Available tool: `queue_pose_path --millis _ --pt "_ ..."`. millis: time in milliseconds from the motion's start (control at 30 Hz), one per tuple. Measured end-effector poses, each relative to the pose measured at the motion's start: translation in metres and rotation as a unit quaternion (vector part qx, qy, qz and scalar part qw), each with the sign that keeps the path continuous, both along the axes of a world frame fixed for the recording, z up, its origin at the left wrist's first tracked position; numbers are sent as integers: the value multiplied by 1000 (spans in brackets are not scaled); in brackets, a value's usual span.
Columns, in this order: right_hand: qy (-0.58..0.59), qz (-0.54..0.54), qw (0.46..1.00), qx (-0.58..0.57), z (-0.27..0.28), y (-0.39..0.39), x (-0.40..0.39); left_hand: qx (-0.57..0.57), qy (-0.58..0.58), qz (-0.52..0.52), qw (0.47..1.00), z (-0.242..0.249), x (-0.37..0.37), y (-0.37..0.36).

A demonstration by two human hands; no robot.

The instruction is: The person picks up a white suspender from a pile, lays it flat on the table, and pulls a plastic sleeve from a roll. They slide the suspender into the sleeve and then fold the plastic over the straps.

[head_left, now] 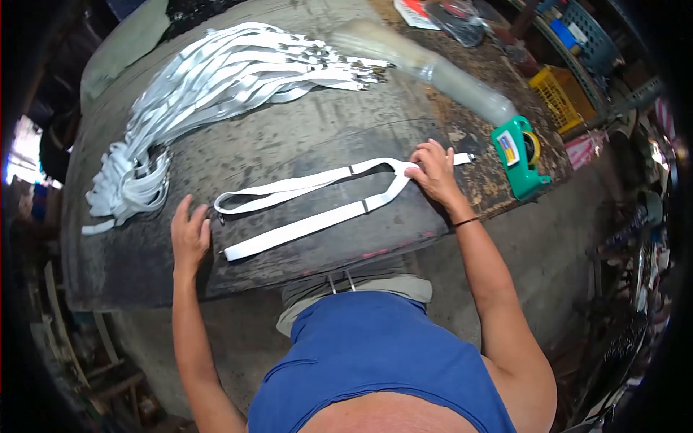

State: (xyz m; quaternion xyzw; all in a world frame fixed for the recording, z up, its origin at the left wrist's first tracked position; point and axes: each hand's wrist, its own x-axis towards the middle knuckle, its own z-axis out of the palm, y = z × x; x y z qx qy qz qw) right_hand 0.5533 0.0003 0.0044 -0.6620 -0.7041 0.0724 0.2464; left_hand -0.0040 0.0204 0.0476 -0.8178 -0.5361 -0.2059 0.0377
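Note:
White suspenders (pixel 296 229) with dark sliders lie in a Y shape on the dark worn table (pixel 289 133). My right hand (pixel 433 172) rests on their joined part near the right end, fingers bent over the strap; a metal clip shows just beyond it. My left hand (pixel 190 234) is beside the left ends, fingers apart and holding nothing. A large bundle of white straps (pixel 224 72) with metal clips stretches across the back left, its folded ends (pixel 126 187) gathered nearer to me.
A green tape dispenser (pixel 516 159) stands at the table's right edge. Behind it lies a long roll of clear plastic (pixel 462 83). Plastic bags (pixel 458 18) sit at the back right. A yellow crate (pixel 554 99) is beyond the table.

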Motion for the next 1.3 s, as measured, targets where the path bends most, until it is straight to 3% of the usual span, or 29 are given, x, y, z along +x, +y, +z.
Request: queue_pose_path --millis 133,267,400,533,633,733,800,967,1033,1200,1300 --pt "-3 -3 1000 13 0 -3 -1 5 -64 -2 998 9 41 -9" --pt "-4 -12 1000 20 -5 -2 0 -87 85 5 993 -11 75 -19" --pt "20 -10 1000 17 -1 -4 -1 -121 81 -26 989 -25 70 -29" --pt "25 -6 999 23 0 -4 0 -80 5 -41 996 -29 62 -32" --pt "-7 20 999 46 -4 2 4 31 -101 -10 994 -34 53 -29" --pt "10 -6 1000 26 0 1 -2 -51 -127 108 985 -34 45 -13" --pt "13 -18 1000 13 -1 1 -1 -84 -81 68 991 -37 34 -2" --pt "22 -15 1000 7 -2 0 1 -101 -132 44 985 -18 24 10" --pt "22 -14 1000 4 -1 0 0 -221 -239 50 944 -5 21 12" --pt "19 -16 1000 -5 0 0 0 -225 -201 -25 953 5 6 13" --pt "18 -20 1000 -10 -1 1 1 -349 -393 -19 850 12 0 10"
